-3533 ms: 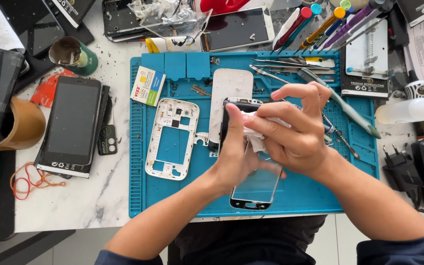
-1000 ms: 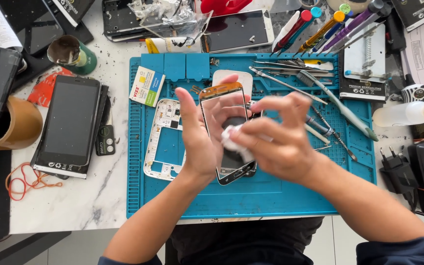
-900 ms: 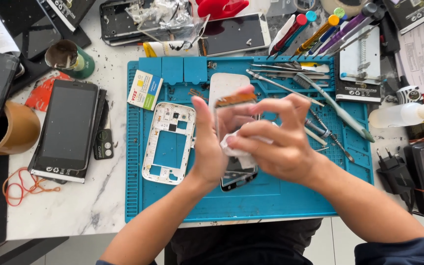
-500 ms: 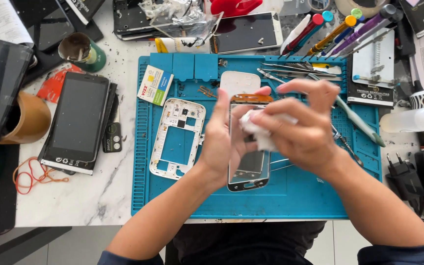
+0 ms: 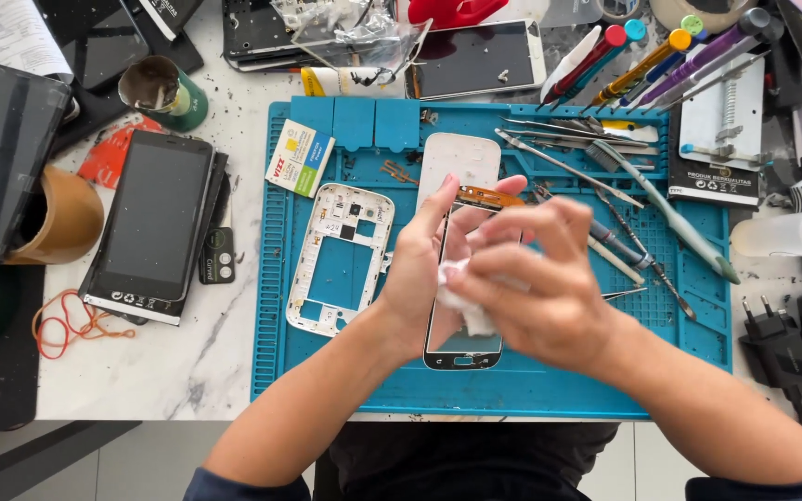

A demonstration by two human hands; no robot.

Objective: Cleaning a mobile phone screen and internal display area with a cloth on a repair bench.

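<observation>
My left hand (image 5: 417,278) grips a phone's front glass panel (image 5: 461,345) by its left edge, holding it over the blue work mat (image 5: 512,385). An orange flex strip (image 5: 486,197) sits at the panel's top end. My right hand (image 5: 545,292) presses a small white wipe (image 5: 457,299) against the middle of the glass. A white phone mid-frame (image 5: 339,257) lies on the mat just left of my left hand. A white back cover (image 5: 459,160) lies beyond the panel.
Tweezers and screwdrivers (image 5: 605,199) lie on the mat's right half. A black phone (image 5: 152,223) and a brown cup (image 5: 65,215) sit to the left on the marble table. A clear bottle (image 5: 786,234) and a plug adapter (image 5: 772,348) lie at the right.
The glass panel has been tilted and turned between my hands while my right hand rubbed the wipe over it. It now lies flatter, with its bottom end toward me.
</observation>
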